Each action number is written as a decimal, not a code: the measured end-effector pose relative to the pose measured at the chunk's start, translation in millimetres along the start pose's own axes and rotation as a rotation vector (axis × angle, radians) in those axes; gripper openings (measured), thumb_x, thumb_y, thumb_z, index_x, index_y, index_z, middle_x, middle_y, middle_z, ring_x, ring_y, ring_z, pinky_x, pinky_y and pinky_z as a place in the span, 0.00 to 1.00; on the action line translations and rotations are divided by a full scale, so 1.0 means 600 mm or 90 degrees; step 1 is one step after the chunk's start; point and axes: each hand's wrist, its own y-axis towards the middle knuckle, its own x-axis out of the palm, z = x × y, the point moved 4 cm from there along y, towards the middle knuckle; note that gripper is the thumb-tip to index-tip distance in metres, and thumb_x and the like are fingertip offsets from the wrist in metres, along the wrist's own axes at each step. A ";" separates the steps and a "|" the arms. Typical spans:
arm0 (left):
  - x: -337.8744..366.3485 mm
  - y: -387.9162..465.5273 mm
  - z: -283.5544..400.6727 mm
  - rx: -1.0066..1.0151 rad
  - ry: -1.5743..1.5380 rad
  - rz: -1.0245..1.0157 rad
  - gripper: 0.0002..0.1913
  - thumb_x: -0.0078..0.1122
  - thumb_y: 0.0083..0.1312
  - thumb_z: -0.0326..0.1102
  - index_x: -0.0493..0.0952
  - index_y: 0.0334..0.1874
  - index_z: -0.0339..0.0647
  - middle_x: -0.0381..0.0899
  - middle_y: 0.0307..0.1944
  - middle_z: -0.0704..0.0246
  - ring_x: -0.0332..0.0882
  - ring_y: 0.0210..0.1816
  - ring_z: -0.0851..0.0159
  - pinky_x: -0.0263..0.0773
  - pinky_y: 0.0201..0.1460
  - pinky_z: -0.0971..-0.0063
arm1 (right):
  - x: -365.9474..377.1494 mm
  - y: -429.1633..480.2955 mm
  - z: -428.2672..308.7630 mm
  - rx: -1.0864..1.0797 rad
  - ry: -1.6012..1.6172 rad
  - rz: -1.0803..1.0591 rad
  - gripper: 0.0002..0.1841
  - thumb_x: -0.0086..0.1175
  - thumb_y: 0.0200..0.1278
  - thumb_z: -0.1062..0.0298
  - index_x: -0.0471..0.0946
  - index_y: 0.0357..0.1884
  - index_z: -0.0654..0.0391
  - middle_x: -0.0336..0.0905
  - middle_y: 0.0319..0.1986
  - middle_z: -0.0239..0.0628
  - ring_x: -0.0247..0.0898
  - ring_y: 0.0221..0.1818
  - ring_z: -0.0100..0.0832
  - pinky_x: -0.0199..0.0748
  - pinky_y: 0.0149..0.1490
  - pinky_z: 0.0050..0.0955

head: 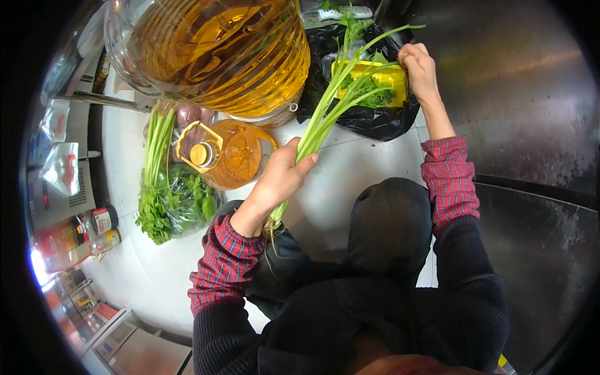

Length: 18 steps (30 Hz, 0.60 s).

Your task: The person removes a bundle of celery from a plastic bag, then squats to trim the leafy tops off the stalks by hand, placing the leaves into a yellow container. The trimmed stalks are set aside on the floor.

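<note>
My left hand (288, 171) is closed round the lower stalks of a bunch of celery (323, 115), its stringy roots hanging below my wrist. The stalks slant up to the right, and some tips have few leaves. Fingers curled, my right hand (416, 65) is beside the upper stalks; whether a sprig is pinched in it cannot be told. Beneath the tips, a yellow plastic basket (399, 86) holds green leaves (377, 96) and sits in a black plastic bag (382, 129). More celery (159, 140) lies on the floor at the left, by a clear bag of green vegetables (190, 201).
A large ribbed container of amber liquid (225, 56) stands at the top, with an oil jug (236, 152) below it. Metal panels (520, 103) line the right side. Bottles (101, 220) stand at far left. My knees are close below the celery.
</note>
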 end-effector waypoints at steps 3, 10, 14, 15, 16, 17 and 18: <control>-0.005 0.001 -0.005 0.010 0.034 0.022 0.12 0.58 0.73 0.37 0.72 0.46 0.33 0.73 0.21 0.69 0.70 0.21 0.71 0.67 0.25 0.72 | -0.013 0.001 -0.004 0.050 -0.064 0.037 0.08 0.52 0.59 0.71 0.81 0.35 0.61 0.79 0.36 0.39 0.71 0.47 0.36 0.69 0.53 0.32; -0.003 0.007 -0.008 0.036 0.141 0.062 0.14 0.59 0.72 0.38 0.71 0.45 0.32 0.76 0.23 0.59 0.76 0.25 0.61 0.71 0.30 0.64 | 0.011 0.003 -0.124 -0.226 -0.106 -0.011 0.17 0.63 0.56 0.76 0.85 0.49 0.52 0.81 0.47 0.37 0.75 0.50 0.39 0.74 0.55 0.33; -0.003 0.003 -0.010 0.024 0.093 0.049 0.14 0.59 0.71 0.39 0.71 0.44 0.32 0.77 0.25 0.57 0.76 0.27 0.58 0.71 0.33 0.62 | 0.052 0.003 -0.137 -0.279 -0.177 -0.106 0.17 0.68 0.53 0.74 0.84 0.47 0.52 0.78 0.42 0.35 0.75 0.44 0.36 0.76 0.46 0.33; -0.003 0.003 -0.009 0.045 0.099 0.055 0.14 0.59 0.71 0.39 0.71 0.44 0.32 0.77 0.25 0.56 0.76 0.28 0.57 0.71 0.33 0.62 | 0.057 0.004 -0.129 -0.233 -0.196 -0.120 0.14 0.67 0.53 0.74 0.84 0.44 0.53 0.78 0.40 0.36 0.74 0.43 0.37 0.75 0.46 0.34; -0.002 0.003 -0.008 0.064 0.104 0.058 0.14 0.59 0.71 0.39 0.71 0.44 0.32 0.77 0.25 0.56 0.76 0.28 0.57 0.71 0.34 0.62 | 0.056 0.001 -0.130 -0.287 -0.178 -0.084 0.12 0.66 0.54 0.75 0.83 0.42 0.55 0.77 0.38 0.36 0.74 0.42 0.38 0.75 0.45 0.34; -0.001 0.003 -0.010 0.064 0.101 0.053 0.14 0.58 0.73 0.39 0.71 0.45 0.33 0.73 0.23 0.63 0.72 0.25 0.64 0.68 0.29 0.68 | 0.055 0.000 -0.126 -0.293 -0.181 -0.071 0.10 0.65 0.55 0.75 0.81 0.40 0.57 0.77 0.37 0.37 0.74 0.42 0.39 0.74 0.45 0.34; 0.000 0.004 -0.011 0.066 0.098 0.046 0.14 0.57 0.74 0.40 0.71 0.46 0.35 0.70 0.21 0.70 0.68 0.21 0.71 0.65 0.24 0.74 | 0.053 -0.001 -0.121 -0.300 -0.181 -0.049 0.08 0.64 0.56 0.76 0.80 0.38 0.58 0.77 0.36 0.37 0.73 0.41 0.40 0.74 0.44 0.35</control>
